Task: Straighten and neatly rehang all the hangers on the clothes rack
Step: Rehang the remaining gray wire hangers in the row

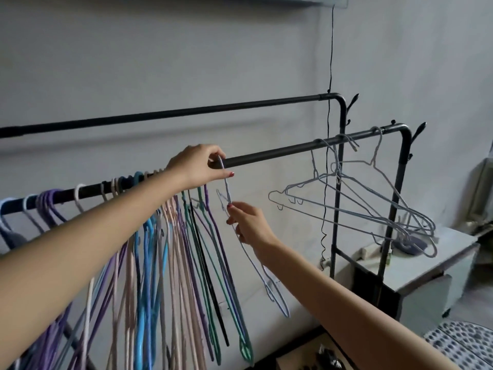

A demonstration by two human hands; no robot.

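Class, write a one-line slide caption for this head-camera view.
Both hands, left hand and right hand, hang a pale blue hanger on the front rail.

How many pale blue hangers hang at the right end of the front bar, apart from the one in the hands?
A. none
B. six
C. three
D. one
C: three pale blue hangers hook over the front bar near its right end, tilted and overlapping.

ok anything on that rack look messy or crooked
Yes: three pale blue wire hangers near the right end of the front rail hang askew and tangled together, unlike the tidy row of coloured hangers on the left.
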